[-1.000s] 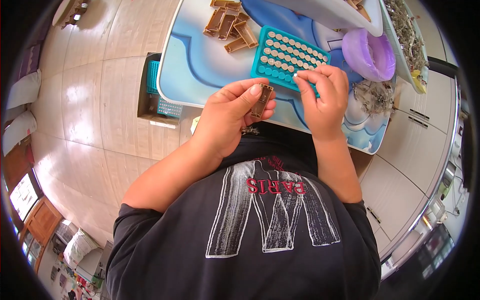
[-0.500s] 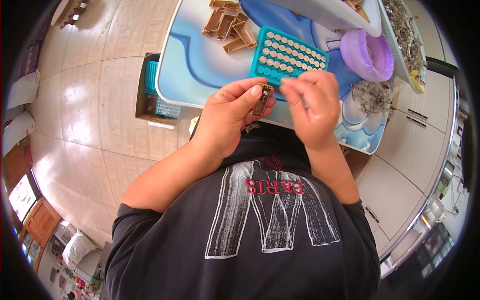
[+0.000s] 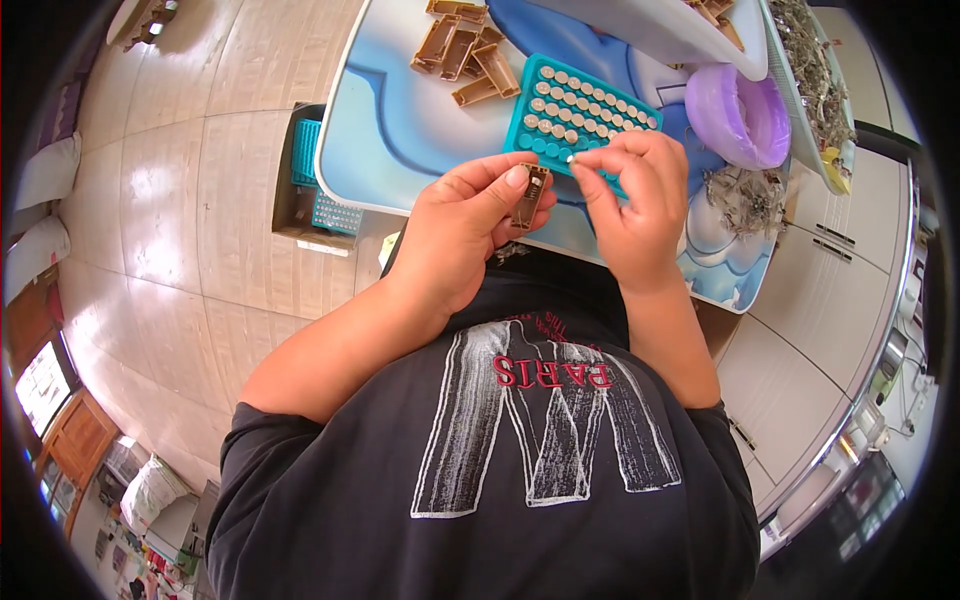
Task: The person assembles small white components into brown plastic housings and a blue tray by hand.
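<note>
My left hand point(image 3: 465, 205) grips a small brown plastic case point(image 3: 528, 205) between thumb and fingers, its open side up with a small metal part inside. To the right, the fingers of my right hand point(image 3: 640, 195) are closed in a pinch. A tiny pale piece point(image 3: 571, 158) shows at those fingertips, too small to identify surely. Just beyond is a teal tray point(image 3: 517, 105) with rows of round silver discs point(image 3: 580, 103). Part of its near right side is hidden behind my right hand.
More brown cases point(image 3: 465, 55) lie heaped at the table's far left. A purple ring-shaped container point(image 3: 735, 115) stands at the right, beside a pile of thin metal scraps point(image 3: 745, 195). A white bin point(image 3: 700, 35) and a mesh basket point(image 3: 825, 90) of metal bits flank it.
My right hand has tightened into a pinch, and a pale piece now shows at its fingertips. The tray's nearest disc row looks one shorter. My left hand keeps the case in nearly the same place.
</note>
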